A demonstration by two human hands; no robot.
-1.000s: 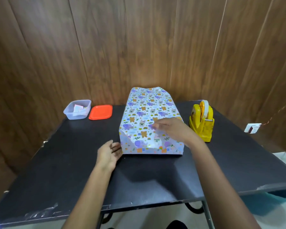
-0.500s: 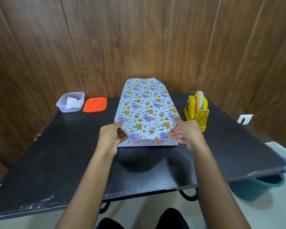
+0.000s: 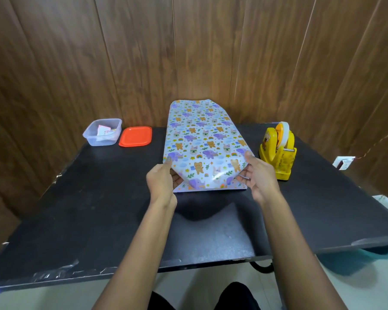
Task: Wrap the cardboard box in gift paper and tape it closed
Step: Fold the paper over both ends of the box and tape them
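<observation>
- Far left on the bench (image 3: 99,209) sits a clear tub (image 3: 102,132) with paper scraps in it. Its orange lid (image 3: 135,136) lies just beside it. I doubt either matters for this step.
- My left hand (image 3: 162,182) pinches the near left corner of the gift paper (image 3: 205,135), thumb on top. My fingers are tucked beneath, where I cannot see them.
- The paper covers the top and both long sides of the box, and the parcel lies mid-bench, lengthwise away from me. I judge the body wrap done and the near end fold in hand, since the flap is bowed and not yet creased flat.
- The box itself is wholly hidden under the paper. I see no tape on it, and any seam would be underneath, so I cannot tell whether it is taped.
- The far end looks loose and rounded against the wall, so it probably needs folding too.
- My right hand (image 3: 259,175) grips the near right corner the same way.
- The yellow tape dispenser (image 3: 277,151) stands just right of the parcel, handy for closing the ends.
</observation>
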